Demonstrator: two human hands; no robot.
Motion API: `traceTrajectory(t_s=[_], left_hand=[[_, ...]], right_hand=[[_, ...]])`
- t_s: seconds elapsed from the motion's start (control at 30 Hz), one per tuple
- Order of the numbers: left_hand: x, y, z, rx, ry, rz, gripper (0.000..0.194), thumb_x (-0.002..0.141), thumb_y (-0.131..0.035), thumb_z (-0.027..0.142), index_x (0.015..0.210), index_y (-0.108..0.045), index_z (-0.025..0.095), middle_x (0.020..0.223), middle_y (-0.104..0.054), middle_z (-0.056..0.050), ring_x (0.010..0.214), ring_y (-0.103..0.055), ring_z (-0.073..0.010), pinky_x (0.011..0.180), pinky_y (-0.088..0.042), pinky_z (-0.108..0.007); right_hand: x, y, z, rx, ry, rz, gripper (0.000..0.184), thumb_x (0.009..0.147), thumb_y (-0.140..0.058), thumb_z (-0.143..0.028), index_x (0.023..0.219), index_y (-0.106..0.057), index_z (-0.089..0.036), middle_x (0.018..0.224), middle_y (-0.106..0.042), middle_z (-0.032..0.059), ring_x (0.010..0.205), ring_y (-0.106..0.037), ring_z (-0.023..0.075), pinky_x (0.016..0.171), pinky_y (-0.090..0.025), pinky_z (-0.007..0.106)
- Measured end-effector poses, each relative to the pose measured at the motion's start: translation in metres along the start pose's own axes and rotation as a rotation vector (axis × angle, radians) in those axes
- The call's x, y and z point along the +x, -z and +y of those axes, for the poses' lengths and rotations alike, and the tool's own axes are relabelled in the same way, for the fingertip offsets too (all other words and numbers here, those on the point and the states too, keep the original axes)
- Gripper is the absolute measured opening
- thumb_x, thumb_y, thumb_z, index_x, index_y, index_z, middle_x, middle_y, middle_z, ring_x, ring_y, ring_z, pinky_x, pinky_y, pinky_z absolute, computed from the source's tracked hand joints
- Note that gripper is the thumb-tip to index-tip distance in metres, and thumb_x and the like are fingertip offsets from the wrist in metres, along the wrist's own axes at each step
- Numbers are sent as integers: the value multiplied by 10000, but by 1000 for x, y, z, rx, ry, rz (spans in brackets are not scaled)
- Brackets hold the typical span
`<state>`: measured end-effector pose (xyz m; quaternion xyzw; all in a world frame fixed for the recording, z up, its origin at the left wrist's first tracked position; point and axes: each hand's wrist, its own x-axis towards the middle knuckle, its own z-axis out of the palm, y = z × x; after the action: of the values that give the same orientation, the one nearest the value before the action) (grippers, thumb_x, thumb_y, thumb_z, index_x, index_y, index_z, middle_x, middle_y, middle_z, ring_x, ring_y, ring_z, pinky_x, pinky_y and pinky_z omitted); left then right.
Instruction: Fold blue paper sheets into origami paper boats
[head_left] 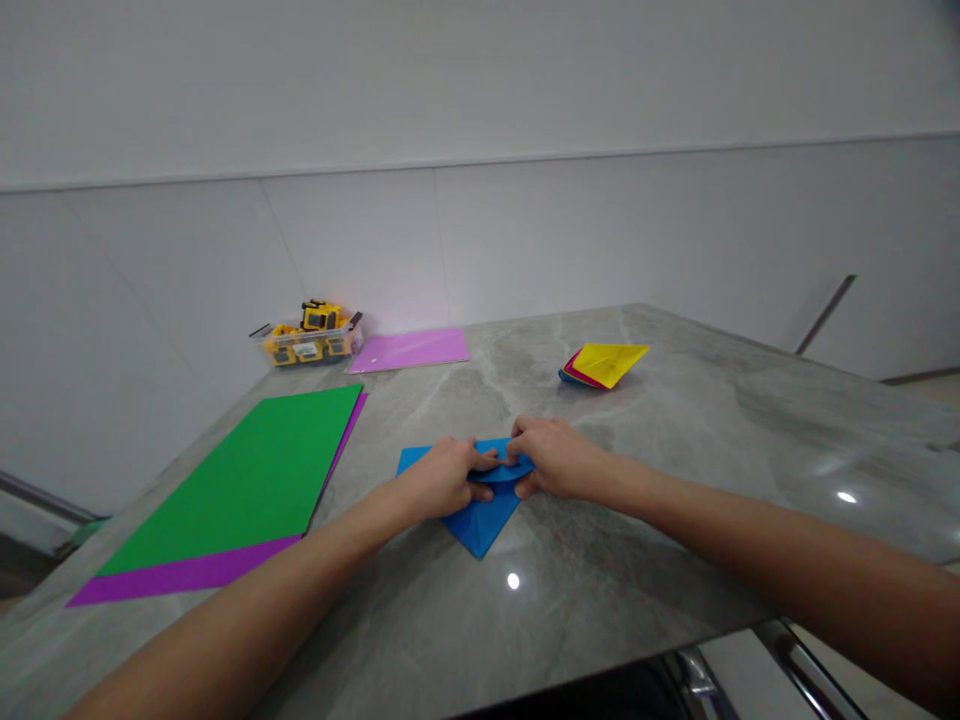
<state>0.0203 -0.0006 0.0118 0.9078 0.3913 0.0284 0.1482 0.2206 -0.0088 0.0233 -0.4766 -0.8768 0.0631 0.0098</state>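
A sheet of blue paper (pixel 482 527), folded with a point toward me, lies on the grey marbled table. My left hand (pixel 455 474) presses on its left part, with thumb and fingers closed around a raised fold. On the right side of the same sheet, my right hand (pixel 553 458) pinches the fold's edge between thumb and fingers. Both hands are close together, and a flap of the blue paper stands up slightly between them. Parts of the sheet are hidden under my fingers.
Green paper (pixel 247 470) lies over purple paper (pixel 195 570) at the left. A clear plastic box (pixel 307 345) of yellow toy vehicles stands at the back left, beside a pink sheet (pixel 412 348). Folded yellow, red and blue papers (pixel 606 364) rest behind my right hand.
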Motion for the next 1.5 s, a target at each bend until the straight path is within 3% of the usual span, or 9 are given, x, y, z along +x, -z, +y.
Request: traceTrajectory(t_s=[0.17, 0.4, 0.87, 0.93, 1.0, 1.1, 1.2, 1.33, 1.5], left_hand=[[-8, 4, 7, 58, -31, -33, 461, 871, -574, 314, 1330, -544, 295, 1277, -622, -83, 1100, -614, -318, 964, -419, -433], [-19, -6, 18, 16, 6, 31, 699, 843, -476, 641, 1429, -418, 265, 1455, -455, -82, 1329, -341, -468, 1022, -317, -629], [-36, -13, 21, 78, 110, 62, 752, 848, -429, 613, 1458, -373, 177, 1508, -352, -97, 1388, -256, -423, 1084, -270, -621], [-43, -15, 21, 87, 148, 67, 814, 839, -425, 638, 1470, -338, 131, 1505, -346, -132, 1384, -263, -427, 1085, -269, -621], [-49, -16, 22, 85, 172, 50, 837, 839, -406, 661, 1480, -313, 132, 1514, -326, -132, 1396, -237, -420, 1095, -255, -616], [-52, -20, 25, 90, 191, 66, 888, 834, -390, 683, 1501, -237, 116, 1547, -223, -144, 1427, -142, -396, 1126, -177, -611], [-50, -23, 26, 81, 174, 46, 928, 840, -371, 688, 1507, -167, 75, 1562, -114, -172, 1444, -80, -353, 1155, -130, -559], [-48, -25, 23, 58, 137, 19, 947, 853, -352, 678, 1510, -71, 57, 1564, -15, -180, 1450, -26, -311, 1174, -133, -478], [-61, -23, 24, 45, 204, 5, 968, 849, -327, 705, 1503, -106, 27, 1554, -13, -207, 1445, -25, -333, 1169, -140, -491]], right_hand=[[-1, -1, 0, -56, 25, 33, 297, 724, -775, -367, 999, -727, -266, 1103, -617, 104, 1009, -606, 329, 851, -432, 450], [-11, 4, 5, -82, 116, -10, 509, 721, -692, -591, 1080, -714, -231, 1400, -476, 170, 1164, -528, 425, 940, -399, 564], [-49, -4, 26, 15, -86, 68, 821, 561, -695, -751, 1158, -705, -188, 1462, -386, 221, 1243, -463, 448, 1026, -354, 568], [-51, -3, 33, 46, -68, 39, 789, 608, -701, -705, 1230, -657, -222, 1473, -378, 211, 1255, -460, 433, 1029, -359, 547], [-46, 0, 37, 87, -34, 24, 607, 730, -643, -638, 1171, -697, -225, 1424, -452, 197, 1230, -500, 402, 1010, -391, 514], [-28, -1, 27, 116, -56, 174, 429, 897, -493, -477, 908, -783, -161, 1245, -606, 186, 1118, -593, 333, 966, -448, 444], [-11, -13, 0, 127, 39, 305, 387, 922, -463, -322, 1191, -670, -134, 1322, -565, 168, 1210, -537, 294, 1051, -388, 417], [-6, -34, -30, 211, 233, 69, 618, 939, -425, -400, 1457, -349, -73, 1518, -315, 171, 1409, -284, 286, 1152, -251, 453], [-11, -35, -31, 213, 235, 24, 633, 967, -345, -436, 1470, -309, -54, 1530, -265, 180, 1425, -237, 281, 1177, -186, 452]])
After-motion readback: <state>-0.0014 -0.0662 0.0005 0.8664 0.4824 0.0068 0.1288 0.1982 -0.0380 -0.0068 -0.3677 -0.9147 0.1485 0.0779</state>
